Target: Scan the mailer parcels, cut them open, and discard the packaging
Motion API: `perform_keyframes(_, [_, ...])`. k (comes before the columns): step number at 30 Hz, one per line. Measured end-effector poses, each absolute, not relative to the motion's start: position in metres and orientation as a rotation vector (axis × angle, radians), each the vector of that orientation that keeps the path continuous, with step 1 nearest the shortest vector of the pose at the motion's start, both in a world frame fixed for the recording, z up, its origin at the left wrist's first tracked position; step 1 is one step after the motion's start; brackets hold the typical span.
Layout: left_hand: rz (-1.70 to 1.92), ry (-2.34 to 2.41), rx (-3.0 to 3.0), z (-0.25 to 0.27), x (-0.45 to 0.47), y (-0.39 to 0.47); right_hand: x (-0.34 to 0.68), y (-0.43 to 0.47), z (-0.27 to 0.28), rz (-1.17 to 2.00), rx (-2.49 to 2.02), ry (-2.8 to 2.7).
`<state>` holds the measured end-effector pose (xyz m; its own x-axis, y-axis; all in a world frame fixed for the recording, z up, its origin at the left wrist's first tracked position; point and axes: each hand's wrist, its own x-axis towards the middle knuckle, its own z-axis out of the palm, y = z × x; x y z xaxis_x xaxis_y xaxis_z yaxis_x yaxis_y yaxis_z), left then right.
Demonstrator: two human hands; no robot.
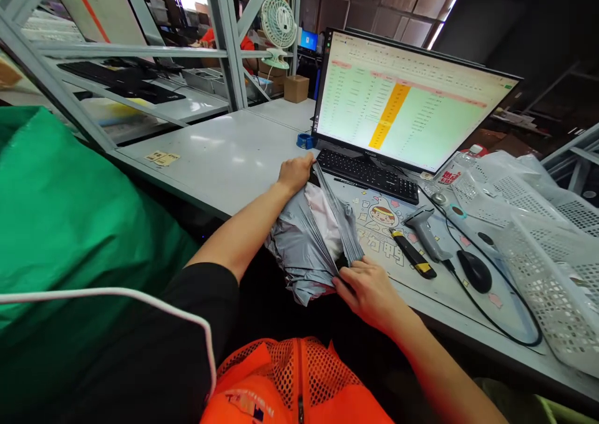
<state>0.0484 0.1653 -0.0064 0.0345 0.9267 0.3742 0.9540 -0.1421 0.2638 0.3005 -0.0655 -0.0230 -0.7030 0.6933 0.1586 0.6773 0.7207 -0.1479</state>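
Workbench: pale bench top (pixel 219 143) running across in front of you, with grey metal framing (pixel 229 43) and a small fan (pixel 279 23) on the far left side.
Screen and keyboard: your monitor (pixel 412 99) shows a spreadsheet with an orange column; the black keyboard (pixel 369 175) sits at its near side, and a blue tape roll (pixel 305 141) lies just left of it.
Grey bag: the crinkled plastic bag (pixel 302 243) is between your hands at the near edge of the bench, its mouth drawn into a long slit with white material (pixel 324 215) showing inside.
Left hand: your left hand (pixel 296 173) is at the far end of the bag's mouth, forearm stretched far and to the right, fingers curled and clamped on the rim.
Right hand: your right hand (pixel 367 283) is nearer and further right, its forearm angled far and to the left, bent fingers clamped on the near end of the rim.
Right side: a utility knife (pixel 414 254), a scanner (pixel 425 235) and a mouse (pixel 475 271) lie beyond your right hand, near white perforated baskets (pixel 547 293).
Left side: green sheeting (pixel 70 224) bulges beside your black sleeve (pixel 206 299).
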Motion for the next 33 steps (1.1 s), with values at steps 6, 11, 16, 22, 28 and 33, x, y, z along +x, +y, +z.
perform_keyframes(6, [-0.681,-1.494,-2.562,0.000,0.084,0.137,0.335,-0.068,-0.065,0.336,-1.254,-2.438])
perform_keyframes(11, [-0.196,-1.152,-3.030,0.012,0.106,0.115,0.344,-0.054,-0.078,0.472,-1.331,-2.021])
perform_keyframes(16, [0.221,-1.683,-2.995,0.005,0.104,0.133,0.340,-0.035,-0.084,0.538,-1.517,-1.948])
perform_keyframes(22, [0.056,-1.249,-3.177,0.017,0.100,0.093,0.336,-0.029,-0.086,0.546,-1.632,-2.152])
perform_keyframes(28, [0.117,-1.138,-3.549,0.032,0.077,0.017,0.338,-0.038,-0.068,0.703,-1.533,-2.283])
perform_keyframes(33, [-1.224,-1.315,-3.332,0.032,0.051,-0.029,0.341,-0.091,-0.059,1.633,-0.912,-1.699])
